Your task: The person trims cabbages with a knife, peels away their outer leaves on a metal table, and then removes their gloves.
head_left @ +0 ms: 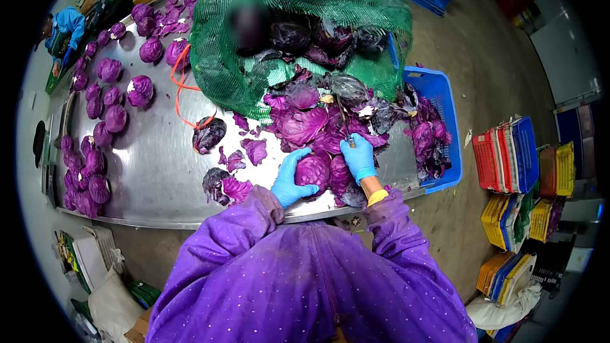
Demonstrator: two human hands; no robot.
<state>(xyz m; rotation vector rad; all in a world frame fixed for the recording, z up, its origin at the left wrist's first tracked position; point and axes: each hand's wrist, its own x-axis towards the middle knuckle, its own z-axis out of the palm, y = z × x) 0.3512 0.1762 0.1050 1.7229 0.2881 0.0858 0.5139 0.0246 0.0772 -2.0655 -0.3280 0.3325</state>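
My left hand [291, 180], in a blue glove, curves around the side of a trimmed red cabbage [313, 173] near the table's front edge, gripping it. Closed around the handle of a knife, my right hand [359, 157] is just right of that cabbage. The thin dark knife blade [344, 117] points away from me over a heap of loose purple leaves [302, 126]. Behind the heap lies a green mesh sack [219, 67], its open side showing several dark untrimmed cabbages [290, 36]. Two more dark-leaved cabbages, one of them [209, 134], rest left of my hands.
Trimmed cabbages [115, 118] cover the left of the metal table [152, 165]. A blue crate [452, 133] full of leaves stands at its right end. An orange strap [177, 98] lies by the sack. Stacked crates [505, 155] stand right; another person [67, 24] is far left.
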